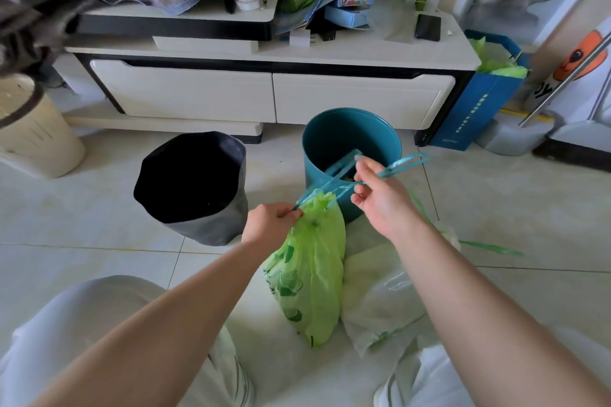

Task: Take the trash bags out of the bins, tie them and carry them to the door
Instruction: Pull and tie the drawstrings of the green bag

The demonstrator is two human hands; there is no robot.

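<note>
A bulging light-green plastic trash bag [310, 277] with teal drawstring loops [334, 183] stands on the tiled floor [99, 228], just in front of the round teal bin [350, 142]. The left hand [269, 223] pinches the gathered neck. The right hand [380, 195], fingers curled, grips the drawstring loops, pulled taut.

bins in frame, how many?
3: teal bin behind the green trash bag, dark grey bin left of it, cream bin at far left edge. Others may be out of frame.
</note>
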